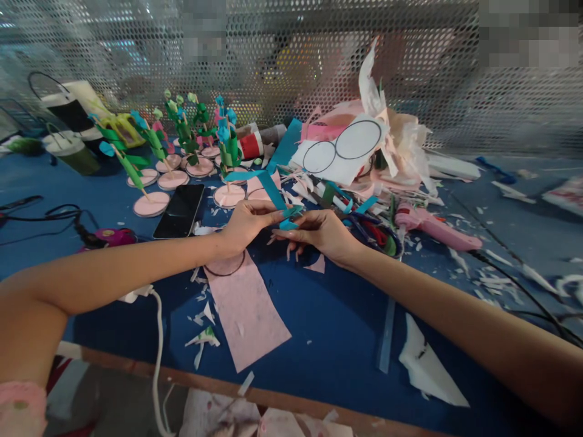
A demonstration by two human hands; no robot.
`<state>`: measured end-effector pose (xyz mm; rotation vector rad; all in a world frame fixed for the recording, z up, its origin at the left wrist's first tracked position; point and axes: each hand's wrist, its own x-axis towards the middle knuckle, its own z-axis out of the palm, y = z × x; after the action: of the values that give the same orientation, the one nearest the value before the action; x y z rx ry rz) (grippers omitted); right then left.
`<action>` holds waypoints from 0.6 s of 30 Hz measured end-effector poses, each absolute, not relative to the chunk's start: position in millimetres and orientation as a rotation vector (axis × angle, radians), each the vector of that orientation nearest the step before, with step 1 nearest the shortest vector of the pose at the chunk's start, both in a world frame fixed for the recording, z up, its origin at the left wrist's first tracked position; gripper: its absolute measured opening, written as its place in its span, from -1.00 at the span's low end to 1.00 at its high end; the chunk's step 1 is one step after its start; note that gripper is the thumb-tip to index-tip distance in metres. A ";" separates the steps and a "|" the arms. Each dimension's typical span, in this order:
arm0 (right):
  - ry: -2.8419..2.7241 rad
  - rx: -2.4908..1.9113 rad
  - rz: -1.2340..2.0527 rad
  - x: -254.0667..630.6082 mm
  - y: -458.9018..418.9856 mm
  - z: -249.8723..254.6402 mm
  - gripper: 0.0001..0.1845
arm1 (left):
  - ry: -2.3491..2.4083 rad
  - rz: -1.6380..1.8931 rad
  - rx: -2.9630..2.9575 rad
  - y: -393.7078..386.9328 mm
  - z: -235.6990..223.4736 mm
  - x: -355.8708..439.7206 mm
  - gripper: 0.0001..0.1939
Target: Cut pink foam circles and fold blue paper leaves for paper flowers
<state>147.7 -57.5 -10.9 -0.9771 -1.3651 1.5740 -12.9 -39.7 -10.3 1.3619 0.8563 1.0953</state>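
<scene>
Both hands meet over the middle of the blue table, pinching one long blue paper strip (272, 189). My left hand (249, 223) grips it from the left with thumb and fingers closed. From the right, my right hand (321, 233) holds the strip's folded or curled end between thumb and index finger, its other fingers loosely bent. The strip's free length bends up and back to the left. Beneath my left hand lies a pink felt-like sheet (248, 309) with a dark circle outline near its top. The exact fold between the fingertips is partly hidden.
Stick flowers on round pink bases (152, 204) stand at back left, near a black phone (180, 210). A pink glue gun (437, 227) with a cord lies right, beside scissors (371, 233). Paper scraps pile before the perforated metal screen (291, 54). A white cable (159, 340) crosses the front edge.
</scene>
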 end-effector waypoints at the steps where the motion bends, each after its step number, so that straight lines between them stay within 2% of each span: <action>1: -1.377 -0.968 1.571 147.6 -57.3 -10.9 -0.67 | 0.849 1.079 1.381 -40.2 -11.0 -12.7 -0.67; 18: -1.370 -1.127 1.493 142.1 -61.9 -2.4 -0.63 | 0.734 1.065 1.321 -54.3 -14.2 -8.3 -0.67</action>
<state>142.1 -61.9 -2.4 -1.1271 -1.3705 1.4934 -8.3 -54.3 -14.2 1.3208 0.7342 1.0653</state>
